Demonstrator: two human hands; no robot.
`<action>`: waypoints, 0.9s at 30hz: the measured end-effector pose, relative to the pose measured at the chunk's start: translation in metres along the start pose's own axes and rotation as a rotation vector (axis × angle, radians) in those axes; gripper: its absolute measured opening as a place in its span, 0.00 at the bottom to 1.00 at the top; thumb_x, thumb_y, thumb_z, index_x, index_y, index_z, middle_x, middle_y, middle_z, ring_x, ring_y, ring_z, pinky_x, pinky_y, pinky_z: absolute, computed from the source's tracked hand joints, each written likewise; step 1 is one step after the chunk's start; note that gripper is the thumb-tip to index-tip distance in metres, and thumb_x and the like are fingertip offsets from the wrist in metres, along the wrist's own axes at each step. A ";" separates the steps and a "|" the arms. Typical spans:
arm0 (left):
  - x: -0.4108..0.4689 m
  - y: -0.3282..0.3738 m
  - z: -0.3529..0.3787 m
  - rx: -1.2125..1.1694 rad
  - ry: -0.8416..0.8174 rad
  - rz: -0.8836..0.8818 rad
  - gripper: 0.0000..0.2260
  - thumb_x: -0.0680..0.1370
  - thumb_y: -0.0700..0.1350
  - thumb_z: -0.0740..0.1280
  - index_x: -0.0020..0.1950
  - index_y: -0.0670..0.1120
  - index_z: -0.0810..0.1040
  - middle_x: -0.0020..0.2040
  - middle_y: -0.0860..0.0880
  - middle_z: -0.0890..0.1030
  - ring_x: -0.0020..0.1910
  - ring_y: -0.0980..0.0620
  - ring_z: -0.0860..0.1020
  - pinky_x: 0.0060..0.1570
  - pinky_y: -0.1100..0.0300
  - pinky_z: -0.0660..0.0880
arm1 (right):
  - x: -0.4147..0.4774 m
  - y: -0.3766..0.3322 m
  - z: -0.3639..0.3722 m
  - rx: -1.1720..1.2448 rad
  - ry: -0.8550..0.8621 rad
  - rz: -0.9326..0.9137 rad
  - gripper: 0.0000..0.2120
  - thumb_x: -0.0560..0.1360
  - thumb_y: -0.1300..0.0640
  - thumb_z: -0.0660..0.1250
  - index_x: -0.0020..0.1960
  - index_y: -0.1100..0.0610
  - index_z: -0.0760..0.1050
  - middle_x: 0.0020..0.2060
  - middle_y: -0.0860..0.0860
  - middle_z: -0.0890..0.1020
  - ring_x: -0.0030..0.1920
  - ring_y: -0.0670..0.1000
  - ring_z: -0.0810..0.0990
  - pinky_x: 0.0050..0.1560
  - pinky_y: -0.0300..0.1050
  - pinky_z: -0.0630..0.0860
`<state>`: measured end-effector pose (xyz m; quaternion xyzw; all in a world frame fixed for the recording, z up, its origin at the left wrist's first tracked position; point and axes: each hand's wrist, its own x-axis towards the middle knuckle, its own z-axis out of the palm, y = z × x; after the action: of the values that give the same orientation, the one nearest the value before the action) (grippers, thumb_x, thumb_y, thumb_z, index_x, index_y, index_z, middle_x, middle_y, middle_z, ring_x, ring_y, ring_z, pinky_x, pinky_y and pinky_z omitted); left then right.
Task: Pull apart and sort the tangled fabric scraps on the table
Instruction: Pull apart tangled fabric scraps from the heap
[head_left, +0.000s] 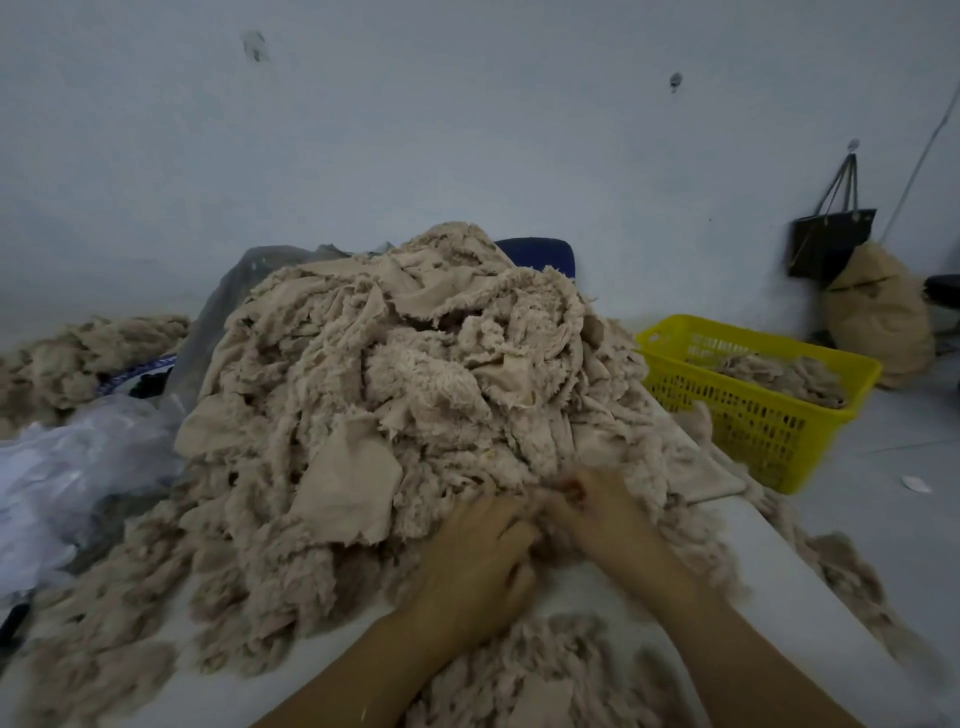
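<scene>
Loose beige fluffy fabric scraps (561, 670) are lying nearest, on the white table (810, 613), between two bare forearms reaching forward. Just beyond them, the left grip (478, 561) is curling knuckles-up into the near foot of a big tangled heap of beige fabric scraps (395, 374), grasping the fluff there with its fingertips buried. Touching it on the right, the right grip (592, 504) is pinching a tuft of the same heap between thumb and fingers. The heap is covering most of the table's middle and rising toward the pale wall. A yellow slotted plastic basket (753, 421) is sitting to the right, beside the table, holding a few scraps. Crumpled clear plastic sheeting (67, 467) is lying at the left. A black bag (826, 244) is hanging on the wall above a tan sack (878, 317).
</scene>
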<state>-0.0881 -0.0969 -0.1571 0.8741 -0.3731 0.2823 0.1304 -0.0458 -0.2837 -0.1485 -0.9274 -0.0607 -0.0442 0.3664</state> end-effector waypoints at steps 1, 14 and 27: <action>-0.003 0.001 -0.001 -0.016 -0.054 0.002 0.08 0.75 0.48 0.62 0.41 0.47 0.78 0.43 0.50 0.79 0.42 0.52 0.74 0.41 0.57 0.74 | -0.002 -0.001 0.005 -0.185 -0.086 -0.068 0.13 0.79 0.43 0.63 0.50 0.53 0.75 0.46 0.48 0.75 0.49 0.49 0.75 0.45 0.46 0.70; 0.096 -0.060 -0.084 -2.263 0.665 -1.191 0.06 0.82 0.38 0.60 0.50 0.43 0.77 0.29 0.52 0.73 0.21 0.58 0.66 0.24 0.68 0.65 | -0.021 -0.053 -0.010 0.671 0.172 0.156 0.37 0.73 0.29 0.60 0.57 0.63 0.78 0.28 0.54 0.80 0.25 0.55 0.78 0.27 0.48 0.78; 0.076 0.007 -0.060 -0.860 -0.301 -0.684 0.20 0.76 0.62 0.68 0.65 0.56 0.76 0.57 0.58 0.80 0.52 0.64 0.78 0.48 0.66 0.75 | 0.011 -0.062 -0.033 0.938 0.244 0.246 0.16 0.79 0.37 0.62 0.48 0.48 0.81 0.38 0.45 0.86 0.40 0.46 0.86 0.36 0.42 0.81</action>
<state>-0.0738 -0.1191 -0.0634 0.8440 -0.1648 -0.0813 0.5039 -0.0450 -0.2600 -0.0812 -0.6510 0.0788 -0.0767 0.7511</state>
